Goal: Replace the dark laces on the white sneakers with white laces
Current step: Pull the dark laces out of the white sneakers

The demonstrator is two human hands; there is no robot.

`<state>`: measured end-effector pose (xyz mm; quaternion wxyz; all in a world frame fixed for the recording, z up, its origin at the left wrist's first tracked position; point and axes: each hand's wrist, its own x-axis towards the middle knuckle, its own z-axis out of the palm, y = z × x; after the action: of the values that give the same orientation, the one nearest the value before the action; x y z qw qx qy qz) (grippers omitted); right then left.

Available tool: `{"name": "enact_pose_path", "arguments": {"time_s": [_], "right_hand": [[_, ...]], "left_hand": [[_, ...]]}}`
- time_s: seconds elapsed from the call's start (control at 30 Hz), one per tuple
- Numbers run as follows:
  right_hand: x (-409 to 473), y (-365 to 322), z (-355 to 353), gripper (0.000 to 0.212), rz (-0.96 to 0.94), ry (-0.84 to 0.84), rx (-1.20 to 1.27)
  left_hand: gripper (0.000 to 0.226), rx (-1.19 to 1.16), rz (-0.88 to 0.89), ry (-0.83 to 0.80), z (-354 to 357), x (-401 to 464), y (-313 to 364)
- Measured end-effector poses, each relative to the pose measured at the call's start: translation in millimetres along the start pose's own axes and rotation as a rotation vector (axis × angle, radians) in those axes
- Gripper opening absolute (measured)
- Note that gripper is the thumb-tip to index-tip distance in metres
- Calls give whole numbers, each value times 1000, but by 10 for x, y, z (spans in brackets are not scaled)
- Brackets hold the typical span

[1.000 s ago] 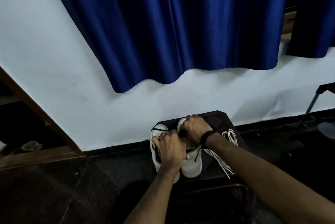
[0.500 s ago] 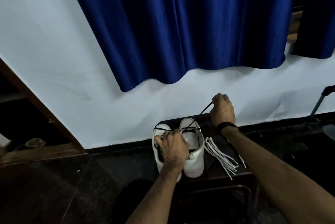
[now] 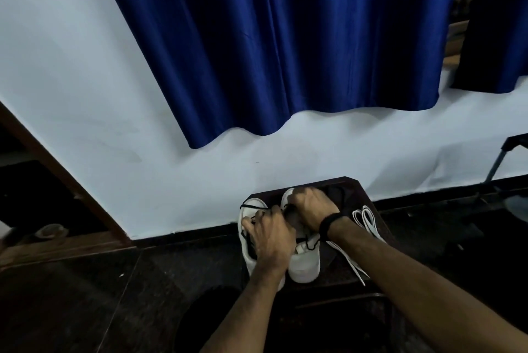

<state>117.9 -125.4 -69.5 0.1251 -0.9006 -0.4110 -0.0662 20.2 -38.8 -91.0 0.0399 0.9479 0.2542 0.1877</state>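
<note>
**Both hands down on the sneakers**

Head view: left hand (image 3: 271, 235) had curled fingers on the left sneaker (image 3: 248, 255), right hand (image 3: 310, 205) gripped the right sneaker (image 3: 304, 267); whether they pinched the dark laces (image 3: 311, 244), couldn't tell. White laces (image 3: 364, 219) lay just right on the surface (image 3: 363, 192).

Two sneakers (image 3: 304, 265) sitting side by side on a desk (image 3: 360, 189), spare laces (image 3: 364, 219) lying right of them, left hand (image 3: 271, 234) resting over the left sneaker, right hand (image 3: 310, 205) over the right one, curtain (image 3: 285, 44) hanging behind, above the desk
</note>
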Motion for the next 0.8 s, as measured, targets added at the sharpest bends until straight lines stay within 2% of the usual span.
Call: {"name": "enact_pose_path", "arguments": {"time_s": [0.1,0.17,0.23,0.3,0.37,0.47,0.53,0.63,0.8], "right_hand": [[19,227,-210,12,317,274,151],[18,422,-331,18,473,265,192],[-13,543,-362,23,549,217,211],[-56,531,-322,36,585,222,327],[-125,390,-251,45,563,243,407],[-294,93,-76,47,476,230,447],[-408,-38,48,50,452,211,450],[-487,-88,155,37,540,254,535],[-447,-137,263,32,633,313,599]], "left_hand": [[6,-1,3,34,15,9,0],[15,-7,10,33,29,24,0],[33,3,67,20,20,40,5],[47,25,155,-16,-18,64,18],[48,43,260,-64,-30,123,38],[21,80,434,-129,-35,267,74],[20,87,461,-153,-35,368,109],[21,130,475,-141,6,492,145],[17,155,476,-121,97,551,142]]}}
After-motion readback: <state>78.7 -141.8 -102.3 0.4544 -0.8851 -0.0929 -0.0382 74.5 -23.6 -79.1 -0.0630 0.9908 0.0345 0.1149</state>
